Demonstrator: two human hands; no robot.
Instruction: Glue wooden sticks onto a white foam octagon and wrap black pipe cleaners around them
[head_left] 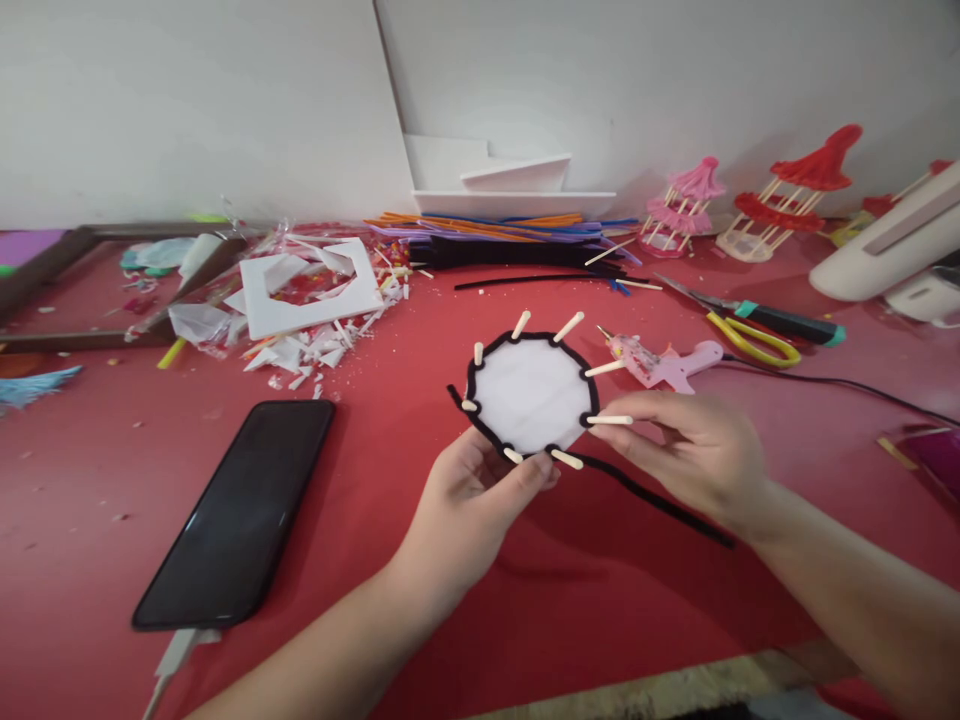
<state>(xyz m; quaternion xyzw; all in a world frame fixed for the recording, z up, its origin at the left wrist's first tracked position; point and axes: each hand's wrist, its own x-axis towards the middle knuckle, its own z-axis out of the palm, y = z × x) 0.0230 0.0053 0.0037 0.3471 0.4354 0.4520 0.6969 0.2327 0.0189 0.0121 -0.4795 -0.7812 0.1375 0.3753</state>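
A white octagonal foam disc is held above the red table. Several short wooden sticks stand out around its edge, and a black pipe cleaner is wound along the rim past them, its long loose end hanging to the lower right. My left hand grips the disc at the lower left, thumb on the near rim and fingers beneath. At the right rim my right hand is closed, thumb and forefinger around a wooden stick; its other fingers are partly hidden.
A black phone with a cable lies left. Foam scraps surround a cut foam frame. Behind are pipe cleaners. A pink glue gun, yellow-handled scissors and a cutter lie right; pink and red carousel models stand behind.
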